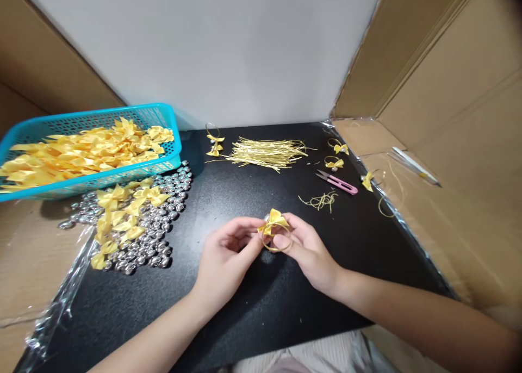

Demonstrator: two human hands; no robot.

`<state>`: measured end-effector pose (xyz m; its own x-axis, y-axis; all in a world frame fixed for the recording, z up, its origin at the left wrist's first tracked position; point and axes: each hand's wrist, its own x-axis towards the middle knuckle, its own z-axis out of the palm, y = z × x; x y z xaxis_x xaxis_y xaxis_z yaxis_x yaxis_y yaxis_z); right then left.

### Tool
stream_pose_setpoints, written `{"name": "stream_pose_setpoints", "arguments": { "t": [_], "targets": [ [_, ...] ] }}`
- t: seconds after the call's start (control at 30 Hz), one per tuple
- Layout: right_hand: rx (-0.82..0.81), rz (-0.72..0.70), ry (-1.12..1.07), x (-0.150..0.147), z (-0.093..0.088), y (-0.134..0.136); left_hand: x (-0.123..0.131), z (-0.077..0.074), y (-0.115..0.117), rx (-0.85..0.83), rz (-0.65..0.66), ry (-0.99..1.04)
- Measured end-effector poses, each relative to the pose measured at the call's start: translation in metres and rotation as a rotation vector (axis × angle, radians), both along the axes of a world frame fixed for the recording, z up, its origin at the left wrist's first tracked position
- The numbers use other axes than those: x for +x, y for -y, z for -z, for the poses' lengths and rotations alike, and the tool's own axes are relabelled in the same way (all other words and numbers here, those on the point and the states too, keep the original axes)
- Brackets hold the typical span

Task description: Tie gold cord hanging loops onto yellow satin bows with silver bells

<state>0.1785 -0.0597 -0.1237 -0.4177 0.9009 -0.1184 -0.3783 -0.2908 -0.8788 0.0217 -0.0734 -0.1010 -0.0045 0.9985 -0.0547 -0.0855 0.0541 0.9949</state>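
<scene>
I count one gold-looped yellow ribbon bow (276, 218) at centre, three at right, one pink-handled metal snipper (345, 185), one blue plastic basket (173, 159).

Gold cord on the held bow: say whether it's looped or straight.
Looped: the gold cord curves into a ring shape beside the yellow ribbon bow.

We see a black tabletop (220, 193) with clear plastic (61, 302) along both sides, a white panel (228, 47) behind, and brown cardboard walls (460, 74) left and right.

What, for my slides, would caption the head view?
Left hand and right hand hold a gold-looped yellow bow over a black table.
</scene>
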Motion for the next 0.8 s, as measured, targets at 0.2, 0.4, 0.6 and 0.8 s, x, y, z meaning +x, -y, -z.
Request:
{"name": "stream_pose_setpoints", "arguments": {
  "t": [0.2, 0.4, 0.6, 0.8],
  "targets": [
    [0.058, 0.010, 0.028, 0.0004, -0.0016, 0.0004, 0.0025, -0.0011, 0.0007, 0.050, 0.006, -0.121],
    [0.039, 0.095, 0.179, -0.0019, -0.0049, 0.0009, 0.0015, 0.0033, 0.0035, 0.114, 0.047, -0.273],
    [-0.017, 0.100, 0.198, -0.0008, -0.0050, 0.0018, 0.0023, 0.0035, 0.0035, 0.051, 0.077, -0.227],
    [0.002, 0.099, 0.233, 0.0001, -0.0061, 0.0007, 0.0035, -0.0001, -0.0013, -0.085, 0.073, -0.060]
  ]
}}
